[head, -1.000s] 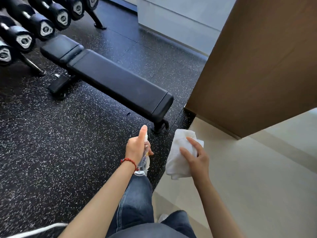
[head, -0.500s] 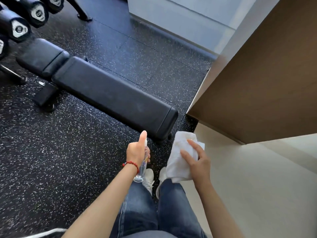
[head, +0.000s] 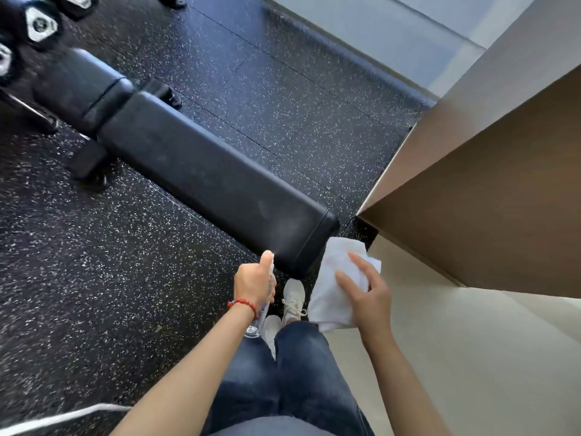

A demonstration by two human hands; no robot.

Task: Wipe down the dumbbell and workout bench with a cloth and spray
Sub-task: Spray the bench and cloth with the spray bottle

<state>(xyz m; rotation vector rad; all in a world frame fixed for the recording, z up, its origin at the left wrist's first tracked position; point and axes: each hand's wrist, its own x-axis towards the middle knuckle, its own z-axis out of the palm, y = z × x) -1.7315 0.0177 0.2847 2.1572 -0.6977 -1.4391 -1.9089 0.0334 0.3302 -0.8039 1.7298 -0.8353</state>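
A black padded workout bench [head: 201,171] runs from the upper left down to just in front of my feet. My left hand [head: 254,283] grips a clear spray bottle [head: 258,319], thumb on its top, nozzle aimed at the bench's near end. A faint mist hangs over that end of the pad. My right hand [head: 364,295] holds a white cloth [head: 333,287] beside the bench's near corner. Black dumbbells [head: 39,25] with silver end caps sit on a rack at the top left, blurred.
Black speckled rubber flooring [head: 94,262] covers the left and centre. A tan wall corner [head: 490,196] juts in at the right, close to the bench end. Pale flooring [head: 471,357] lies at the lower right. A white cord [head: 56,418] crosses the bottom left.
I have stepped closer, so the bench's near end now lies just ahead of both hands. The spray bottle and cloth are held as before; a mist now shows at the nozzle.
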